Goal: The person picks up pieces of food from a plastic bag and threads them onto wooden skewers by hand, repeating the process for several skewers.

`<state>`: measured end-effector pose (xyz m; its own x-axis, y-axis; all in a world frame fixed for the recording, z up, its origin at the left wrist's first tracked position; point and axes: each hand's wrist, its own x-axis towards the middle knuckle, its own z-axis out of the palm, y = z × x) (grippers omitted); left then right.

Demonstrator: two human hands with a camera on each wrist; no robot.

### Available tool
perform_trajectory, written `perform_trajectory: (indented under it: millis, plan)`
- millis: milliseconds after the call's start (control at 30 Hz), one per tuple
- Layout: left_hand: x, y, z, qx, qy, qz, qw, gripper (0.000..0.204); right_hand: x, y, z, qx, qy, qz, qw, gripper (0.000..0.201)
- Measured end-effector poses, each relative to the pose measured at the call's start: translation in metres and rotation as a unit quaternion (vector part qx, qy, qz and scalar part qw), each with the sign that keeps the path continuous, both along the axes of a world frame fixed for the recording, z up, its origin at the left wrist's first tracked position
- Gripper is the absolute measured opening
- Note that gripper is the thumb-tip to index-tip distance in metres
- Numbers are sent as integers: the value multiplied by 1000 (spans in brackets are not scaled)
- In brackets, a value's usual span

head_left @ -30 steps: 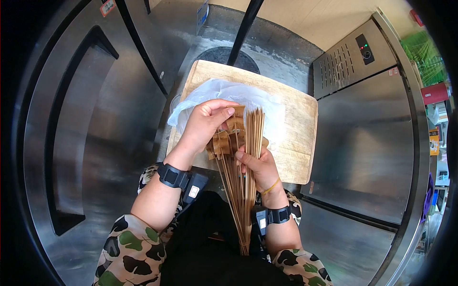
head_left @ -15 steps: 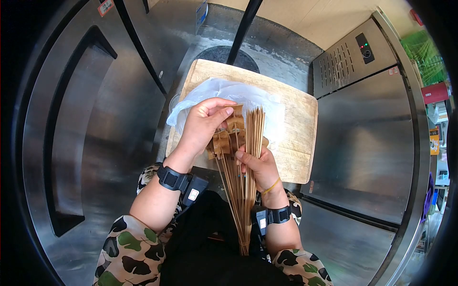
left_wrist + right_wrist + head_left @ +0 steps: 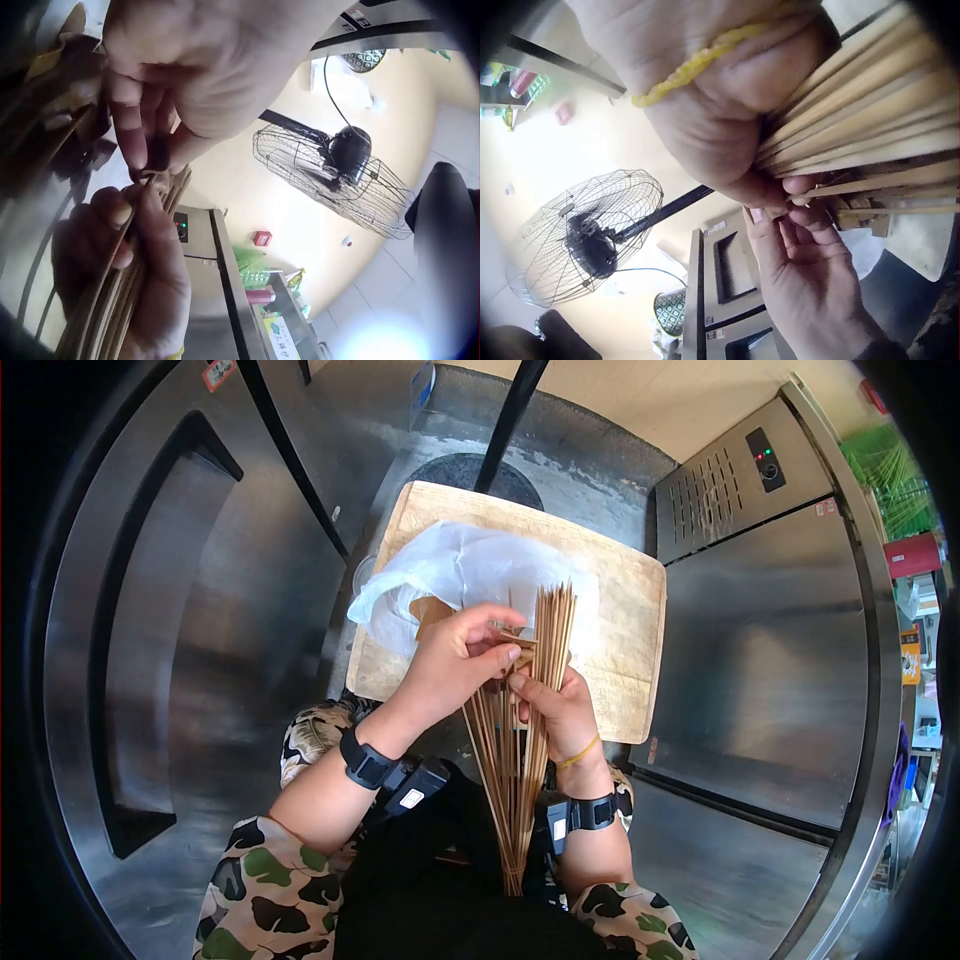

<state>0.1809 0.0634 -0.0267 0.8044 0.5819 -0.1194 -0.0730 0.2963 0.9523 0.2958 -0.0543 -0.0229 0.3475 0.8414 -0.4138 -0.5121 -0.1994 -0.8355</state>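
In the head view a bundle of thin wooden skewers (image 3: 553, 630) stands in the grip of the right hand (image 3: 562, 710), its lower ends gathered near the lap. The left hand (image 3: 455, 670) pinches a small flat brown piece (image 3: 518, 643) between thumb and fingers, right beside the right thumb. In the left wrist view the fingertips of the left hand (image 3: 187, 75) meet those of the right hand (image 3: 154, 277) at this piece. More brown pieces (image 3: 82, 60) on sticks lie beyond, partly hidden by the hands in the head view.
A clear plastic bag (image 3: 470, 560) lies on a wooden board (image 3: 625, 620) in front of the person, with a brown piece (image 3: 430, 610) at its opening. Steel cabinets (image 3: 760, 650) stand left and right. A black pole (image 3: 510, 425) rises behind the board.
The left hand has moved down and right to the right thumb, with a brown piece in its pinch. The right hand and skewer tops have shifted slightly right.
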Motion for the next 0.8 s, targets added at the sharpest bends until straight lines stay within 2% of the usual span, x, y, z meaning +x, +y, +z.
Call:
perform_trajectory:
  millis: [200, 300, 500, 600, 800]
  plan:
    - [1, 3, -7, -27, 37, 71, 996, 19, 3, -3, 1, -4, -31, 50, 998, 8]
    - [-1, 11, -15, -26, 41, 24, 999, 17, 2, -9, 3, -16, -43, 95, 994, 8]
    - [-1, 12, -5, -19, 84, -45, 995, 19, 1, -9, 0, -23, -28, 69, 997, 9]
    - [-1, 7, -3, -38, 63, -57, 996, 22, 0, -9, -5, -5, -25, 54, 998, 8]
    - [-1, 11, 2, 5, 101, -53, 993, 17, -1, -11, -8, -4, -29, 45, 999, 9]
